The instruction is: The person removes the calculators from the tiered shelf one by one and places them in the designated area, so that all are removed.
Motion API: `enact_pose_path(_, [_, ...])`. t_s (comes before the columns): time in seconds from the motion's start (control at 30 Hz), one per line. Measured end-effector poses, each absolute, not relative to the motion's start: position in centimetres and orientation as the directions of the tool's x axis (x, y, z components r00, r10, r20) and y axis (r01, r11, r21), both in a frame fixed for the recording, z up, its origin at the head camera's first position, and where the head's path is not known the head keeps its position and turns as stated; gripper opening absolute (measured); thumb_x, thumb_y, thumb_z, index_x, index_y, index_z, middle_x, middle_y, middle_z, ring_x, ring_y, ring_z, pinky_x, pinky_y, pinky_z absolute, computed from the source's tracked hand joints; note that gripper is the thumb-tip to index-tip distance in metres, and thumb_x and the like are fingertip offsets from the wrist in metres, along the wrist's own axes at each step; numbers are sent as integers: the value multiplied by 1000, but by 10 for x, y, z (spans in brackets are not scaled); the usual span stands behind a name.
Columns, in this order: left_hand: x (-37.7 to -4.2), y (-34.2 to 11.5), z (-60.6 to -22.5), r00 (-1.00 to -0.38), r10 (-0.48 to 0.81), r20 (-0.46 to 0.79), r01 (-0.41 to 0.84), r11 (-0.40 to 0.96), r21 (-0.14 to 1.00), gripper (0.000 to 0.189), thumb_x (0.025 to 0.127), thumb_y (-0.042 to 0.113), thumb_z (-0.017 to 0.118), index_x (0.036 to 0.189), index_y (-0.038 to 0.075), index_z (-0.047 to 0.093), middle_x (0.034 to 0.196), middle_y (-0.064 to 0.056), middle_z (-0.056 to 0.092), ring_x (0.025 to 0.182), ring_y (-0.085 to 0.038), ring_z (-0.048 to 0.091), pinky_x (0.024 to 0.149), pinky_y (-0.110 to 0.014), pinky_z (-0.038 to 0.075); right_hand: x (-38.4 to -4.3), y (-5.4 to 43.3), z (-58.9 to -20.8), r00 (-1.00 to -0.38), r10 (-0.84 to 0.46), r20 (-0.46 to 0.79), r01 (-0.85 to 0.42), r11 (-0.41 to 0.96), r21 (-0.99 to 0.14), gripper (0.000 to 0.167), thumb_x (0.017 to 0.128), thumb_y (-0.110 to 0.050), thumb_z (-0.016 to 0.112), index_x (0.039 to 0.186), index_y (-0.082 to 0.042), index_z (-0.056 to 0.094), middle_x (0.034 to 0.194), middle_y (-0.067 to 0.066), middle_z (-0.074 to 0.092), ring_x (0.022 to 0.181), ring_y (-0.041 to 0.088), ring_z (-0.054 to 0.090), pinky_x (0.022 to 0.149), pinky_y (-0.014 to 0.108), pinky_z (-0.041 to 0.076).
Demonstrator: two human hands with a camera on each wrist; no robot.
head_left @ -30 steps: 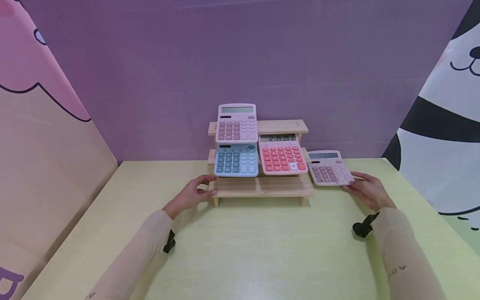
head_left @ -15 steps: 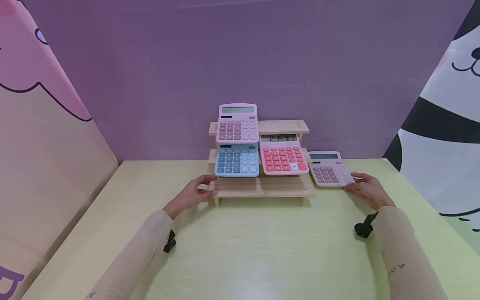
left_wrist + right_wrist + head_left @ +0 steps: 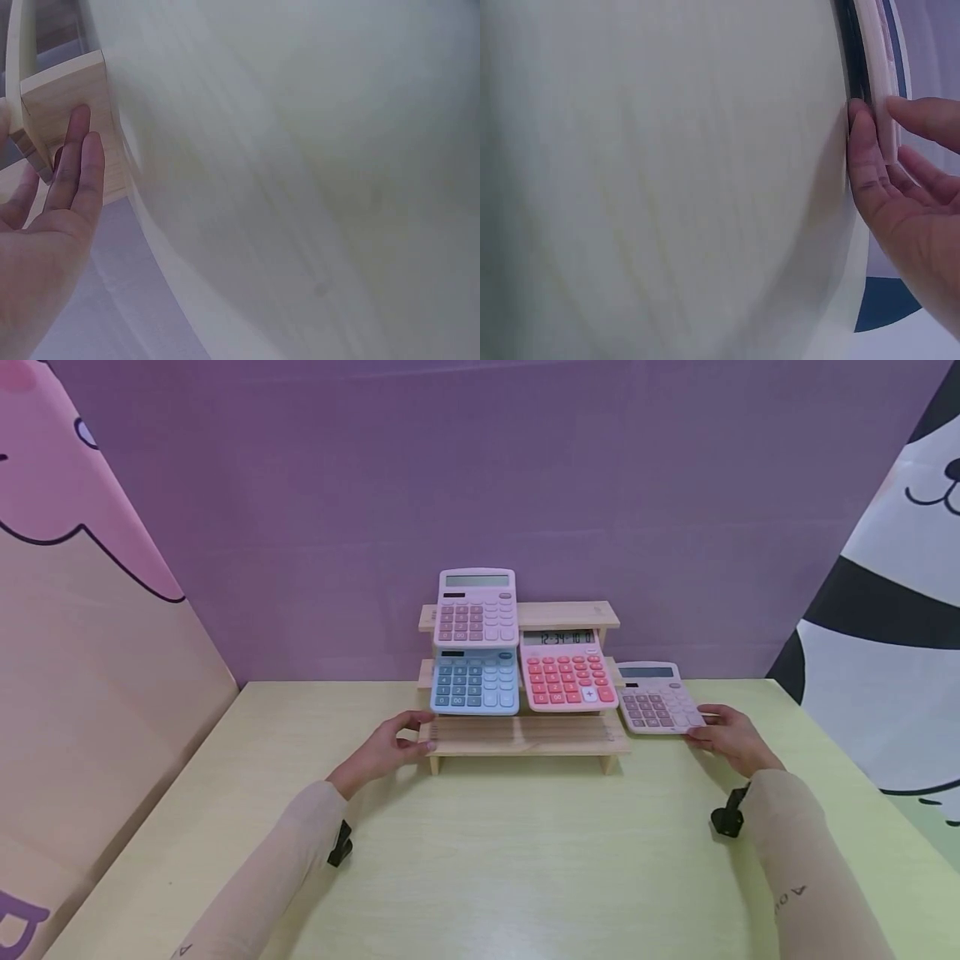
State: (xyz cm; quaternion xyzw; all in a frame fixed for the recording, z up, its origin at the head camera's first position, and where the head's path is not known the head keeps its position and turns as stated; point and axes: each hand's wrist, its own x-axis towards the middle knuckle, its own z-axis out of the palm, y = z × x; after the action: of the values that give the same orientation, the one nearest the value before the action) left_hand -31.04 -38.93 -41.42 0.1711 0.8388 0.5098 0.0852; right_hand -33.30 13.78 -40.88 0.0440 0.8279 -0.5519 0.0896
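My left hand (image 3: 386, 747) grips the left end of the lowest tier of a three-tier wooden stand (image 3: 525, 735). In the left wrist view, fingers (image 3: 81, 169) press against the stand's leg panel (image 3: 71, 97). My right hand (image 3: 731, 739) pinches the lower right corner of a pale pink calculator (image 3: 660, 702) beside the stand. The right wrist view has the thumb on that calculator's edge (image 3: 881, 82) and fingers beneath. On the stand, a light pink calculator (image 3: 476, 610) leans above a blue calculator (image 3: 475, 681). Right of them leans a pink calculator (image 3: 568, 672) with red keys.
The stand is on a pale wooden table (image 3: 510, 860), near its back edge. A purple cloth backdrop (image 3: 562, 485) rises behind. Cartoon-printed panels flank both sides, with a pink figure (image 3: 67, 485) left and a panda (image 3: 900, 602) right.
The right hand and its calculator have shifted very slightly left, toward the stand. The left hand keeps its place on the stand. Digits on the red-keyed calculator's display have changed.
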Motion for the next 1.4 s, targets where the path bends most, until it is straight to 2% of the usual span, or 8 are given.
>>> enact_pose_path(0.27, [-310, -389, -415, -929, 370, 29, 199, 431, 880, 53, 85, 25, 65, 133, 14, 44, 125, -10, 45, 97, -24, 55, 89, -33, 49, -335, 137, -408, -981, -27, -192, 155, 485, -860, 67, 93, -7, 50, 141, 11, 6, 138, 33, 22, 78, -2, 56, 79, 20, 52])
enact_pose_path(0.6, [-310, -390, -415, -927, 374, 34, 206, 432, 878, 54, 85, 24, 65, 133, 14, 43, 124, -10, 45, 93, -23, 56, 87, -32, 49, -335, 135, -410, -984, -12, -175, 144, 515, -845, 64, 93, -7, 50, 140, 11, 10, 138, 32, 22, 77, -2, 55, 73, 17, 51])
enact_pose_path(1.0, [-311, -390, -415, -929, 369, 29, 201, 438, 876, 54, 85, 24, 65, 133, 14, 43, 126, -10, 45, 103, -27, 51, 91, -35, 48, -335, 135, -411, -986, -2, -166, 137, 554, -821, 64, 93, -10, 49, 140, 11, 11, 141, 33, 19, 76, -3, 54, 70, 19, 49])
enact_pose_path(1.27, [-306, -389, -409, -929, 369, 22, 193, 435, 880, 54, 86, 24, 64, 134, 13, 43, 126, -11, 45, 98, -25, 55, 89, -34, 49, -332, 132, -407, -986, -3, -169, 137, 571, -809, 64, 93, -12, 50, 139, 12, 12, 139, 33, 21, 76, -3, 53, 69, 21, 49])
enact_pose_path(1.4, [-307, -389, -411, -928, 370, 27, 198, 433, 880, 53, 86, 25, 64, 133, 13, 43, 127, -10, 45, 101, -27, 54, 90, -34, 48, -333, 132, -407, -986, -4, -165, 132, 575, -807, 64, 92, -11, 50, 139, 12, 13, 139, 33, 22, 74, -4, 54, 68, 21, 49])
